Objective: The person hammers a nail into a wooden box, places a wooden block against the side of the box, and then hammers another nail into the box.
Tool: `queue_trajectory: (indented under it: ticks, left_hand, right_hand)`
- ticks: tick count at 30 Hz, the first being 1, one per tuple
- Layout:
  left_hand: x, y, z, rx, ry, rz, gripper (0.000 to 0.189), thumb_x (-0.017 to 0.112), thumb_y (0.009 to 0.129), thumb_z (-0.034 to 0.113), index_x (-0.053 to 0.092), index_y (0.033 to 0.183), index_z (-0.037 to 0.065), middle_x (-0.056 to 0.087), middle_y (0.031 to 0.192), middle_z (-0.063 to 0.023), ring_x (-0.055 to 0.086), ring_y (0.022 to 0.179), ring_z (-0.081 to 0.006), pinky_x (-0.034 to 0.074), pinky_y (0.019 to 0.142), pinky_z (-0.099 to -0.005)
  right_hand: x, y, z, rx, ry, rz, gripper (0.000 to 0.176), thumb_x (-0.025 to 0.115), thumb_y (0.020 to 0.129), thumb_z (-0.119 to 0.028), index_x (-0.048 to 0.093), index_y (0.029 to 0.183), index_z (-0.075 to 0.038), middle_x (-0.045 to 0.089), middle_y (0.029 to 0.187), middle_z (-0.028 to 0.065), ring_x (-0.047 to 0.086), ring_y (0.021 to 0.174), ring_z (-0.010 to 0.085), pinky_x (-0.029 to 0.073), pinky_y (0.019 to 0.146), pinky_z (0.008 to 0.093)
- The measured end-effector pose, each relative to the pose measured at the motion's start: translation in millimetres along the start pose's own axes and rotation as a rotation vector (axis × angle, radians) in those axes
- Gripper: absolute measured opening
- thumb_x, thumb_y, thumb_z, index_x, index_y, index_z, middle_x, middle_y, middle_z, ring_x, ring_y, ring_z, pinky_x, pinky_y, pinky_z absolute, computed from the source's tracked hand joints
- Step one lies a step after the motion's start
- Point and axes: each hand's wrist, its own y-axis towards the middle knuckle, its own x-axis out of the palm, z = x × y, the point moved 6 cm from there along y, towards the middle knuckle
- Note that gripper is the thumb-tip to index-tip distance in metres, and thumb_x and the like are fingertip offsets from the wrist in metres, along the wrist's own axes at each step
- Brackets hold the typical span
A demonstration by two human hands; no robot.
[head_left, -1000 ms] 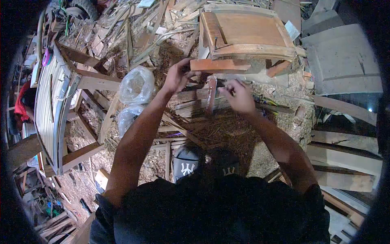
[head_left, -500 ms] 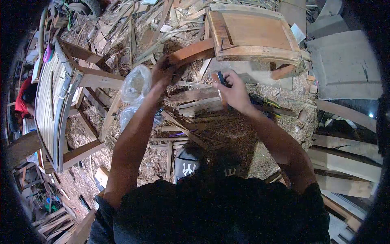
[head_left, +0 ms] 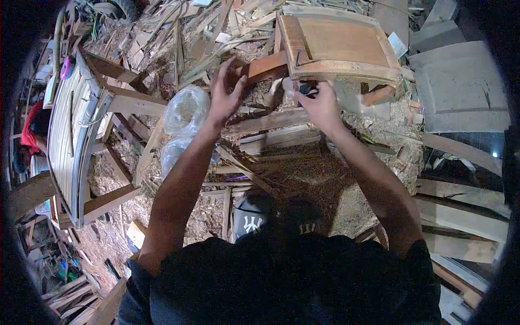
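Note:
Near the outer end of a reddish-brown wooden leg (head_left: 264, 66), my left hand (head_left: 226, 96) has its fingers spread, with the thumb close to the wood. That leg joins a wooden frame with a flat panel (head_left: 344, 42). Just below the frame's near edge, my right hand (head_left: 322, 104) is closed around a small dark block (head_left: 306, 88). A pale blur beside the block hides its left side. A thin dark nail or pin (head_left: 297, 58) stands on the frame's corner.
A slatted wooden frame (head_left: 66, 138) stands at the left, beside clear plastic bags (head_left: 186, 111). Wood strips (head_left: 281, 138) lie on sawdust between my arms. Boards (head_left: 460, 211) are stacked at the right. A person in red (head_left: 33, 130) is at the far left.
My left hand has opened and come slightly off the leg's end, towards the right. My right hand has moved up and a little right with the block, closer to the frame.

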Motion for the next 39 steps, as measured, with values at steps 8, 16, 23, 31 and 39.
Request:
queue_trajectory:
  ticks: [8, 16, 23, 31, 39]
  left_hand:
    - [1.9, -0.3, -1.3, 0.069, 0.075, -0.072, 0.039, 0.069, 0.089, 0.016, 0.061, 0.125, 0.003, 0.057, 0.129, -0.0184, 0.054, 0.122, -0.0334, 0.041, 0.105, -0.0407]
    - [2.9, -0.2, 17.4, 0.04, 0.043, -0.093, 0.034, 0.069, 0.088, 0.017, 0.065, 0.12, 0.005, 0.062, 0.124, -0.0152, 0.055, 0.12, -0.0345, 0.041, 0.105, -0.0423]
    - [11.8, -4.8, 33.7, 0.302, 0.339, -0.127, 0.034, 0.074, 0.082, 0.017, 0.068, 0.114, 0.009, 0.063, 0.122, -0.0099, 0.051, 0.124, -0.033, 0.039, 0.107, -0.0437]
    - [44.4, -10.2, 52.0, 0.363, 0.36, -0.282, 0.041, 0.08, 0.079, 0.022, 0.068, 0.116, 0.01, 0.066, 0.115, -0.0106, 0.059, 0.109, -0.0313, 0.049, 0.098, -0.0415]
    - [80.9, -6.9, 43.0, 0.133, 0.083, -0.4, 0.049, 0.079, 0.082, 0.028, 0.064, 0.124, 0.008, 0.069, 0.1, -0.0165, 0.065, 0.086, -0.0343, 0.054, 0.08, -0.0408]
  right_hand:
    - [8.5, 12.0, 39.2, -0.07, -0.023, 0.014, 0.033, 0.082, 0.082, -0.021, 0.068, 0.099, 0.002, 0.071, 0.085, 0.0087, 0.063, 0.075, 0.0129, 0.051, 0.07, 0.0325]
    - [9.0, 10.3, 29.7, -0.024, 0.053, -0.041, 0.035, 0.083, 0.08, -0.029, 0.07, 0.086, 0.003, 0.069, 0.076, 0.015, 0.063, 0.067, 0.0206, 0.051, 0.068, 0.0361]
    - [2.4, 8.2, 7.2, 0.021, -0.058, -0.103, 0.037, 0.082, 0.08, -0.034, 0.073, 0.087, 0.001, 0.071, 0.076, 0.0155, 0.066, 0.068, 0.0211, 0.051, 0.068, 0.0364]
    - [8.4, 10.6, 6.1, 0.099, -0.118, -0.209, 0.036, 0.079, 0.083, -0.034, 0.073, 0.087, 0.001, 0.072, 0.077, 0.0156, 0.066, 0.064, 0.023, 0.052, 0.067, 0.0372]
    - [-4.6, 7.2, -6.3, -0.12, -0.187, -0.117, 0.036, 0.078, 0.085, -0.031, 0.071, 0.097, 0.002, 0.072, 0.087, 0.0192, 0.071, 0.079, 0.0259, 0.054, 0.075, 0.0391]
